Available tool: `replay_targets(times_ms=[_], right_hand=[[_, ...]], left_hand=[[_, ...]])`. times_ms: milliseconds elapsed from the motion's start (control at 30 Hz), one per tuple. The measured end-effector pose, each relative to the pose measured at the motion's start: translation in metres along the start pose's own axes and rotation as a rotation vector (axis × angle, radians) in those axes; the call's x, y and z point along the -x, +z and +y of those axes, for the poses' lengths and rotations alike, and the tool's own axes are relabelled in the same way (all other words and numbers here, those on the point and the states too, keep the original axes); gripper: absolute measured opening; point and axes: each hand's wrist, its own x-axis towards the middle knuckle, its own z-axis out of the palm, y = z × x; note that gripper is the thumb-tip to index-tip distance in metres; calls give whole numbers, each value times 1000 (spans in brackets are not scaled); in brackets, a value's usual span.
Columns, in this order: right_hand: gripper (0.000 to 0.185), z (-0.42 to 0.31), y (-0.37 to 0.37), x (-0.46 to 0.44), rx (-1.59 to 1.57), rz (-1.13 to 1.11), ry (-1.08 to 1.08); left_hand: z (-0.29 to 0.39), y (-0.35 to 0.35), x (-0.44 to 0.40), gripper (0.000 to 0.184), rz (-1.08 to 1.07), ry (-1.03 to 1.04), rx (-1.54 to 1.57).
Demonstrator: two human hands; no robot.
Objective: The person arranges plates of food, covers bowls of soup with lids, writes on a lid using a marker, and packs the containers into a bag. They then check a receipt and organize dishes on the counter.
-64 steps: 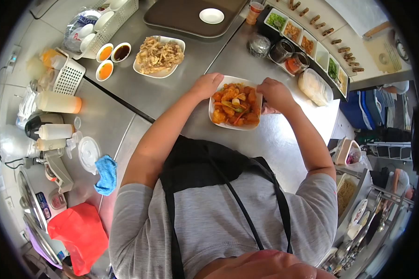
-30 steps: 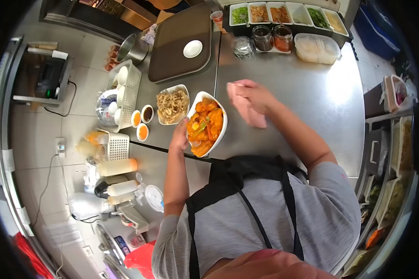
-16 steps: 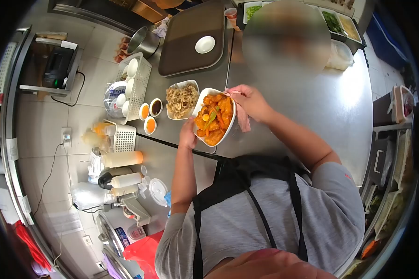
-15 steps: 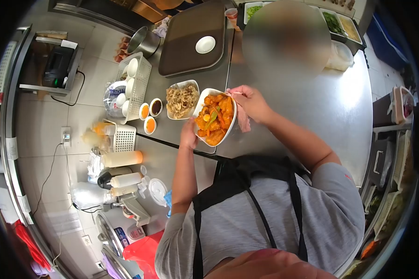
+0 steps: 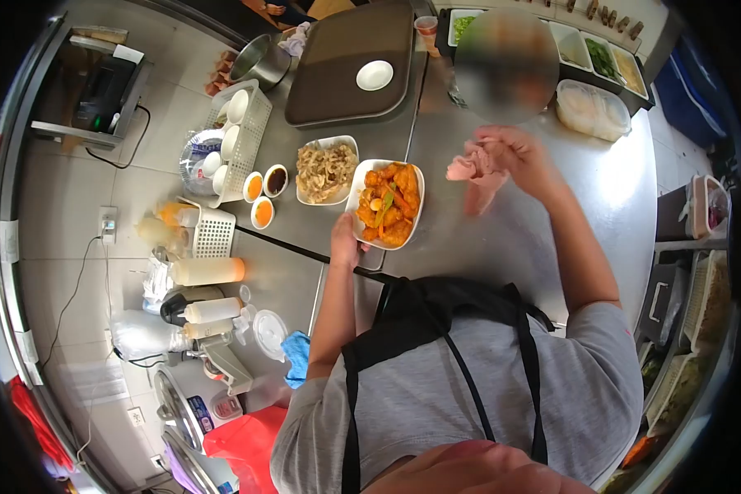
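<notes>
My left hand (image 5: 347, 241) grips the near left edge of a white bowl (image 5: 421, 216) filled with orange glazed pieces and vegetable strips (image 5: 388, 203). Away to the right, my right hand (image 5: 514, 156) is closed on a crumpled pink cloth (image 5: 479, 174), which hangs over the steel counter. Beside the bowl, on its left, stands a second white dish (image 5: 356, 156) heaped with brown fried shreds (image 5: 324, 172). Three small sauce cups are further left: one with dark sauce (image 5: 276, 180) and two with orange sauce (image 5: 263, 213).
A brown tray (image 5: 350, 49) with a small white dish (image 5: 375, 76) lies at the back. White baskets (image 5: 214, 235) and squeeze bottles (image 5: 208, 271) line the left side. A clear food container (image 5: 593, 111) and topping trays (image 5: 601, 62) stand at the back right.
My right hand has moved off the bowl's rim, rightward, taking the pink cloth with it. My left hand still holds the bowl.
</notes>
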Motion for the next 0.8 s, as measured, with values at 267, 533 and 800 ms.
replay_targets(times_ms=[267, 533, 800], right_hand=[[27, 27, 32, -1, 104, -97, 334], [17, 68, 97, -18, 85, -121, 432], [16, 60, 106, -6, 536, -77, -106]], left_hand=[[-6, 9, 1, 31, 0, 27, -115], [-7, 9, 3, 31, 10, 12, -93], [-8, 14, 3, 32, 59, 16, -67]])
